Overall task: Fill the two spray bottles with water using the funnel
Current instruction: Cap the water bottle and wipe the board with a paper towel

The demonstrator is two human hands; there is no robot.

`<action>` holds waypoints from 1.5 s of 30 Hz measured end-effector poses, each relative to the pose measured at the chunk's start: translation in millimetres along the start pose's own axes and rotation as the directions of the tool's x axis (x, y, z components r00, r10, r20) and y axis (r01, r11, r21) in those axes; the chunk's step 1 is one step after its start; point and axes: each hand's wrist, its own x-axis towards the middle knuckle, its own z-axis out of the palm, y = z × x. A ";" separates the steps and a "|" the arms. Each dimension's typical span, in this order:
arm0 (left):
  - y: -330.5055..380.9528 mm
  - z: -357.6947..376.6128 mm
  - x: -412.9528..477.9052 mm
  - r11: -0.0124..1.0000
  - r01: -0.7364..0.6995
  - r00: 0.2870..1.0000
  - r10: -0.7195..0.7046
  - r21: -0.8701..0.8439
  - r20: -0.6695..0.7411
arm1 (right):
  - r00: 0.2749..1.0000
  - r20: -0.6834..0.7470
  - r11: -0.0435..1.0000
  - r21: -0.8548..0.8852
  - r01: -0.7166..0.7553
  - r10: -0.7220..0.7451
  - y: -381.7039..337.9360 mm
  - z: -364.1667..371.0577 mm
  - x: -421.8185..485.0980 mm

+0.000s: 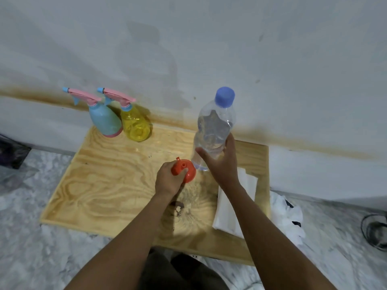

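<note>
Two spray bottles stand at the back left of the wooden board (pixel 104 185), against the wall: a light blue one (pixel 103 119) and a yellow one (pixel 136 125), both with pink trigger heads on. My left hand (pixel 169 178) is closed on an orange funnel (pixel 185 170) lying wide end down near the board's middle. My right hand (pixel 219 160) grips the lower part of a clear water bottle (pixel 213 130) with a blue cap on; it is upright and holds water.
A folded white cloth (pixel 232 210) lies on the board's right side under my right forearm. A crumpled white bag (pixel 287 216) and a dark cable (pixel 374 231) lie on the marble floor to the right. A dark object (pixel 12 151) sits at far left.
</note>
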 end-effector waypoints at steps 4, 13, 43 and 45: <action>-2.6 2.7 2.0 0.997 -0.070 0.997 0.070 -0.026 -0.017 | 0.997 -0.059 0.999 -0.019 0.041 -0.042 -6.7 8.4 7.7; -3.9 -21.0 17.6 0.988 -0.154 0.980 0.153 0.003 -0.130 | 0.984 -0.158 0.996 -0.027 0.081 -0.084 -10.7 8.2 12.6; 14.4 -28.4 120.8 0.995 -0.090 0.973 0.096 0.035 -0.212 | 0.985 -0.172 0.997 -0.079 -0.013 -0.001 -28.6 70.5 74.8; 13.4 -30.1 119.1 0.995 -0.104 0.977 0.104 0.013 -0.186 | 0.975 -0.219 0.972 -0.235 -0.009 -0.044 -27.2 70.8 73.2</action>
